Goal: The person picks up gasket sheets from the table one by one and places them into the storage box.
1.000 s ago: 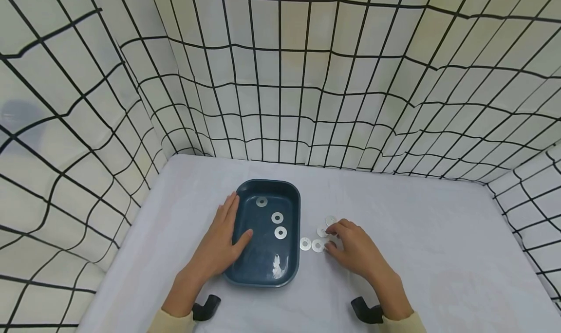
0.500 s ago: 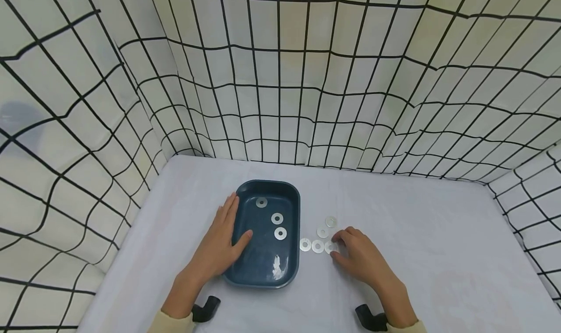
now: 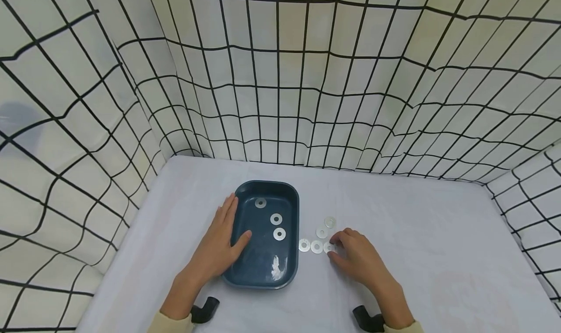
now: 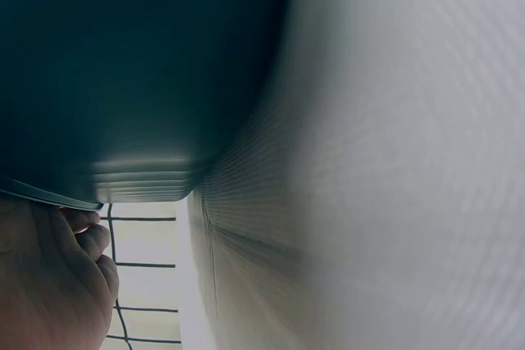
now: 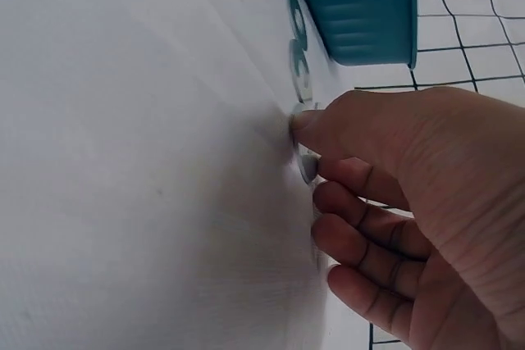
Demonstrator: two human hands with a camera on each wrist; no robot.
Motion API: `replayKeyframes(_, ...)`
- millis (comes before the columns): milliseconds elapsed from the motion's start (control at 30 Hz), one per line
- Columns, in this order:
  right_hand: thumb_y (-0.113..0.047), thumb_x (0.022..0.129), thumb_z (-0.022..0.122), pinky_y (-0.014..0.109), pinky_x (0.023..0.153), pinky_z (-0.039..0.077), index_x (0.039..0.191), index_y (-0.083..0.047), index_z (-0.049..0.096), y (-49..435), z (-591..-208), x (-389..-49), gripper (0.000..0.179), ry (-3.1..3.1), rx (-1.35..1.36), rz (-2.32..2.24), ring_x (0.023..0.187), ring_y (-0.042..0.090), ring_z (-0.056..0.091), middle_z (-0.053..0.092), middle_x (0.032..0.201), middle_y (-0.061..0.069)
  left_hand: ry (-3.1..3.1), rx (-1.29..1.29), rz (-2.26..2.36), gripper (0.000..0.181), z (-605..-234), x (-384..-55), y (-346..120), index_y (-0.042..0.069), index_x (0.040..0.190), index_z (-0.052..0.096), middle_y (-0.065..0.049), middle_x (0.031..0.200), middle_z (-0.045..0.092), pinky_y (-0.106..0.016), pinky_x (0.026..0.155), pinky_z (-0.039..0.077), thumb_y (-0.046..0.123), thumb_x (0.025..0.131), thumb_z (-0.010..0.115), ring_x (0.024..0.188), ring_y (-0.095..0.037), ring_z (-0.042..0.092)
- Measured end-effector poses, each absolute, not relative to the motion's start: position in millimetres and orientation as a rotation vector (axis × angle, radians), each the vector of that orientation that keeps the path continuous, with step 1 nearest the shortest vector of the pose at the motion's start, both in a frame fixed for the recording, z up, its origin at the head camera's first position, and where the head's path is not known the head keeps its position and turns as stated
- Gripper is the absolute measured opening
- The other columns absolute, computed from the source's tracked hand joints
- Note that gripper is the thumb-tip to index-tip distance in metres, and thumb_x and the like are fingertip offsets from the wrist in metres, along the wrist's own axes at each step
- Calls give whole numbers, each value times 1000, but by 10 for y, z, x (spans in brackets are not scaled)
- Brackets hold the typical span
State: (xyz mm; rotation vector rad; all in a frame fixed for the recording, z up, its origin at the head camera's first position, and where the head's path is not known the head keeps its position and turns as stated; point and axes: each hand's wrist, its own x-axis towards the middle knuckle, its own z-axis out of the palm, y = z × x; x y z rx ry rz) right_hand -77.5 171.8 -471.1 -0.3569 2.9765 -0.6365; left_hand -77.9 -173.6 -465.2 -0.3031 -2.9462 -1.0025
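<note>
A dark blue tray [image 3: 265,269] lies on the white cloth with three metal washers in it, one of them a flat ring [image 3: 279,234]. My left hand [image 3: 215,250] rests along its left rim, fingers straight and thumb over the inside. Right of the tray, my right hand [image 3: 361,260] pinches a washer [image 5: 307,165] between thumb and index finger, at the cloth. Two washers lie in a row between that one and the tray, the nearer being a silver ring [image 3: 316,247]. Behind them are another washer [image 3: 322,232] and a paler ring [image 3: 330,222].
Black grid netting [image 3: 289,87] over pale sheeting walls the table's back and sides. White cloth [image 3: 420,235] covers the tabletop. A black curved piece sits at each wrist, such as the left black piece [image 3: 205,309].
My right hand has shifted slightly right and toward me, and its thumb and finger now hold the end washer of the row. The left hand and tray have stayed put.
</note>
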Motion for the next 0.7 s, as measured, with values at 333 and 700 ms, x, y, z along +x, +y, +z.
replayKeyframes(333, -21, 81, 88, 41, 86, 57, 93, -10, 77, 1655, -4707, -761, 20, 3113, -453, -445, 81, 14, 63, 71, 86, -3, -2943, -297, -1029, 93, -4664, -755, -1727, 6, 171, 11, -13, 181, 8, -63, 134, 17, 34, 102, 68, 168, -38, 11)
replayKeyframes(700, -18, 75, 86, 38, 77, 56, 85, -9, 75, 1565, -4619, -765, 17, 3144, -478, -294, 70, 13, 57, 66, 75, -2, -2922, -316, -1022, 92, -4654, -773, -1740, 6, 170, 12, -14, 180, 9, -62, 134, 17, 34, 102, 68, 168, -38, 12)
